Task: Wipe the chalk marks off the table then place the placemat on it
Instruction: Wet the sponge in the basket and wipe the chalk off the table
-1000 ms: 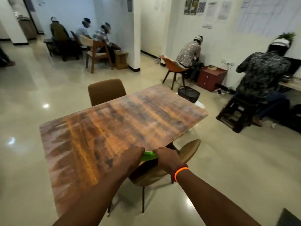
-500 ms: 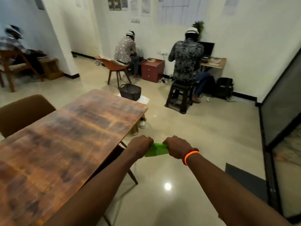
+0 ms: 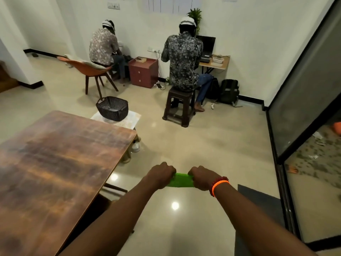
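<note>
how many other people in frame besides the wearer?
2, both seated facing the far wall: one behind the orange chair, one on the dark stool at the laptop desk. Others may be out of view.

Views: one only, head-worn, so no overlap with another view
Position: above and behind the forearms; close to both hands (image 3: 181, 179)
Facing: forward and down over the floor (image 3: 212, 145); table (image 3: 55, 163) at lower left; far wall (image 3: 239, 34) at top
Lens: wide-angle; edges bowed
</note>
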